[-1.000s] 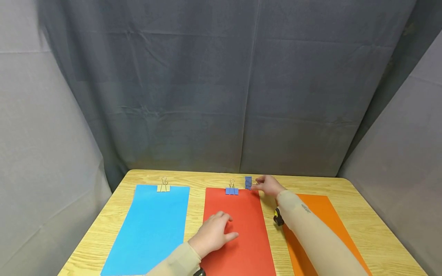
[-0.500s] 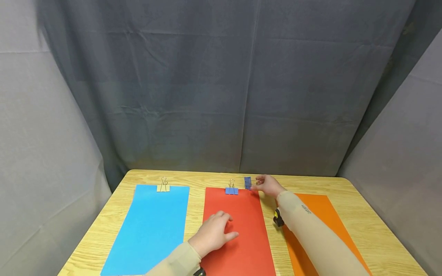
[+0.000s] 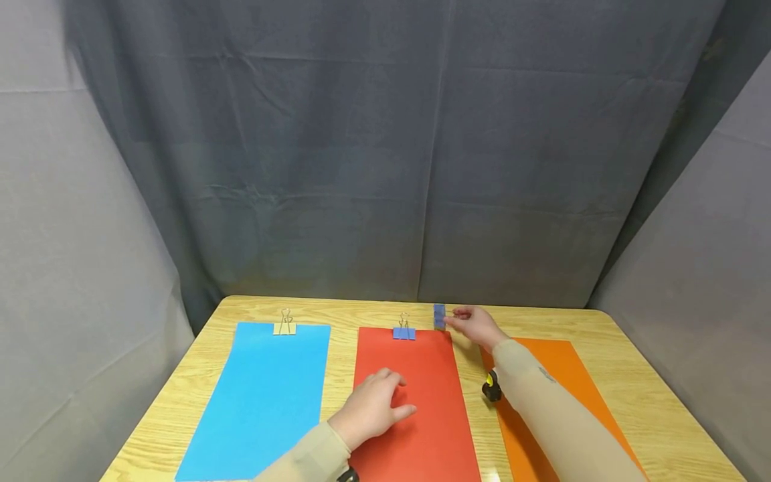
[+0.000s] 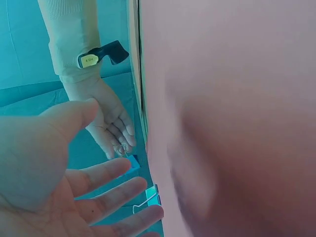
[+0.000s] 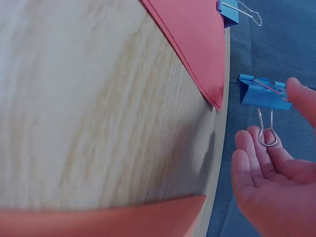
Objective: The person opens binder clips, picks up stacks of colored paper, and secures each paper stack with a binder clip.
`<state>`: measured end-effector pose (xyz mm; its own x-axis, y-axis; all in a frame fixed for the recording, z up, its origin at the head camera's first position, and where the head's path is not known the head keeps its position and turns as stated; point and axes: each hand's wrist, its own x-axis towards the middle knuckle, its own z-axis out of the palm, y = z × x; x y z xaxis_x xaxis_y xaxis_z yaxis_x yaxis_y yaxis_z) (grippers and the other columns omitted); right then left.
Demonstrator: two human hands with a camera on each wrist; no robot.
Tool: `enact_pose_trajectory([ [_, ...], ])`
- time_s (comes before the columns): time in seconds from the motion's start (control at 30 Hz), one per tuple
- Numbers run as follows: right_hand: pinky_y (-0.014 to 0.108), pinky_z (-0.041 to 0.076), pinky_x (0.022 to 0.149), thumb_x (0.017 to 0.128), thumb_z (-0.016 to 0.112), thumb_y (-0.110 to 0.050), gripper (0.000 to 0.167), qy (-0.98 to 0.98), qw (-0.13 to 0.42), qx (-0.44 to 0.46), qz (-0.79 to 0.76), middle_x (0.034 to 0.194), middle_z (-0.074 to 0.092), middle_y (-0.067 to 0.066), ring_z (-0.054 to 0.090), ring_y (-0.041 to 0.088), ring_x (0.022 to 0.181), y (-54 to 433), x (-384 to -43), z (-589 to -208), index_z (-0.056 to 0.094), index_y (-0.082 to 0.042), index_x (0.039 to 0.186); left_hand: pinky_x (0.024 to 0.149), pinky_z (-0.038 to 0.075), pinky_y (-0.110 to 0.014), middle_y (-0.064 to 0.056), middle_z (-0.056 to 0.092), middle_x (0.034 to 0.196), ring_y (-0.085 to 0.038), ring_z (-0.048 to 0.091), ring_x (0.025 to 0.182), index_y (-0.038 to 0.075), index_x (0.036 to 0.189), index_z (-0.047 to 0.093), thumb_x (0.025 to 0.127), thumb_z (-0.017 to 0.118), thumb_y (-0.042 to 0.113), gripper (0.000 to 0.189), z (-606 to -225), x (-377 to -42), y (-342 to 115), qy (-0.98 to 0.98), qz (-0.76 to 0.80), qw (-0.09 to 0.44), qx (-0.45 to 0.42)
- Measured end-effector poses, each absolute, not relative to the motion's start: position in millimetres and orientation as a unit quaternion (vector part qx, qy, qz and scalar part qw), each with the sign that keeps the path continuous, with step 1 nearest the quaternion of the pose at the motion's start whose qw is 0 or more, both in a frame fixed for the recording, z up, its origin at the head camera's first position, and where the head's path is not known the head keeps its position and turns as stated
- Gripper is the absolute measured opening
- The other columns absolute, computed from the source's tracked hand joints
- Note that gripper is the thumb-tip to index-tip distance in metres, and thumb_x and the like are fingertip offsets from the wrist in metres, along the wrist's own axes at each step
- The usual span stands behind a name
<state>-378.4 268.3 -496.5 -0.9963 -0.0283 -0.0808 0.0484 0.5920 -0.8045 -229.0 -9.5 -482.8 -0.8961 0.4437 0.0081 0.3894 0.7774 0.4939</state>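
My right hand (image 3: 478, 326) holds a blue binder clip (image 3: 440, 316) by its wire handles, just off the top right corner of the red paper (image 3: 415, 381). In the right wrist view, my thumb lies at one end of the binder clip (image 5: 264, 95), and one wire handle meets my fingers. A second blue binder clip (image 3: 404, 333) grips the red paper's top edge, its handle standing up. Low over the red paper, my left hand (image 3: 373, 408) has loosely bent fingers and holds nothing; whether it touches the sheet is unclear.
Blue paper (image 3: 262, 395) lies on the left, with a yellow binder clip (image 3: 285, 329) at its top edge. Orange paper (image 3: 554, 361) lies on the right, partly under my right sleeve. Grey curtains (image 3: 313, 201) surround the wooden table (image 3: 632, 361).
My right hand has moved slightly right with the blue binder clip, which now stands straighter and a little farther from the red paper's corner. My left hand has stayed put.
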Motion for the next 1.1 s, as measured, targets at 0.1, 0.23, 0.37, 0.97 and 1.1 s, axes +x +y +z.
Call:
enact_pose_trajectory([
  [0.1,0.051,0.047,0.11,0.102,0.066,-0.034,0.06,0.885,0.036,0.005,-0.464,0.14,0.058,0.028,0.057,0.041,0.13,273.1,-375.7,-496.3,0.052,0.008,0.143,0.089,0.055,-0.035,-0.004,0.065,0.116,-0.018,0.061,0.099,0.009,0.123,0.067,0.092,0.078,0.043,0.047,-482.9,-228.7,-8.5,0.941,0.249,0.05,0.225],
  [0.23,0.053,0.045,0.112,0.102,0.065,-0.037,0.062,0.877,0.03,0.01,-0.48,0.143,0.055,0.028,0.055,0.042,0.132,278.3,-370.2,-495.0,0.051,0.008,0.143,0.088,0.055,-0.035,-0.003,0.064,0.117,-0.018,0.061,0.099,0.01,0.123,0.067,0.092,0.077,0.043,0.047,-482.1,-228.5,-6.9,0.94,0.249,0.054,0.227],
  [0.37,0.052,0.045,0.113,0.102,0.064,-0.038,0.063,0.874,0.029,0.015,-0.486,0.145,0.055,0.027,0.055,0.041,0.132,284.1,-365.6,-495.0,0.05,0.007,0.144,0.089,0.055,-0.036,-0.004,0.064,0.118,-0.019,0.061,0.101,0.009,0.124,0.067,0.092,0.077,0.043,0.047,-480.9,-228.2,-5.0,0.94,0.25,0.056,0.227],
  [0.97,0.051,0.044,0.114,0.103,0.061,-0.042,0.065,0.873,0.023,0.04,-0.485,0.147,0.052,0.025,0.053,0.039,0.132,299.3,-351.9,-488.1,0.049,0.005,0.146,0.088,0.055,-0.035,-0.005,0.065,0.119,-0.017,0.062,0.099,0.008,0.125,0.066,0.092,0.077,0.041,0.048,-472.8,-226.3,-3.1,0.936,0.254,0.057,0.238],
  [1.1,0.053,0.042,0.116,0.104,0.06,-0.043,0.065,0.877,0.015,0.043,-0.479,0.148,0.052,0.026,0.052,0.04,0.133,307.1,-349.5,-484.9,0.049,0.005,0.146,0.088,0.055,-0.035,-0.005,0.065,0.119,-0.017,0.062,0.1,0.008,0.125,0.067,0.093,0.077,0.042,0.047,-468.7,-226.6,-0.4,0.936,0.247,0.049,0.245],
])
